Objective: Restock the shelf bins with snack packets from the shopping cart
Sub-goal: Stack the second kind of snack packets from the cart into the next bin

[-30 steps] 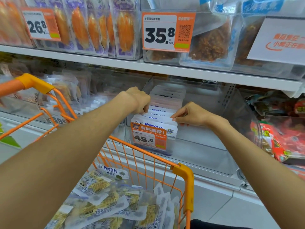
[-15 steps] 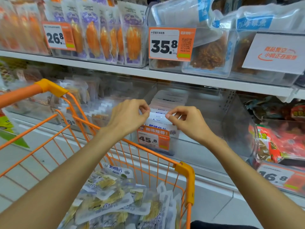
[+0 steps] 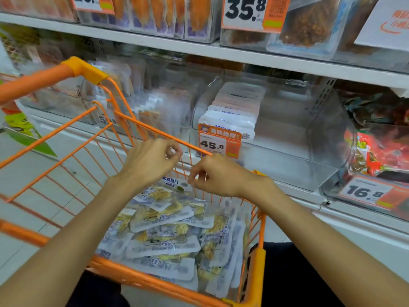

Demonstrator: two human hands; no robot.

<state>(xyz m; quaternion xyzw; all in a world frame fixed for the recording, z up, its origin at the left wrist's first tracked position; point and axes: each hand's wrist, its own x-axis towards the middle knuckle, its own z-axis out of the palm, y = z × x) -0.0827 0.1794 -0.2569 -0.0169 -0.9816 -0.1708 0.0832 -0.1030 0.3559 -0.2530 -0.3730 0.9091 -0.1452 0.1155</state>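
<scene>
Both hands have pulled back from the clear bin [image 3: 287, 134] — left hand [image 3: 152, 161] and right hand [image 3: 218, 173] hover over the cart [image 3: 168, 282], fingers loosely curled, holding nothing. Grab a flat stack of snack packets [image 3: 163, 240] — keep labels aligned.

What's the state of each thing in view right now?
left hand: over the cart, fingers loosely curled, holding nothing
right hand: over the cart, fingers loosely curled, holding nothing
shopping cart: piled with snack packets
clear bin: part filled, a row of upright packets at its left, bare to the right
45.8 price tag: on the bin's front
</scene>
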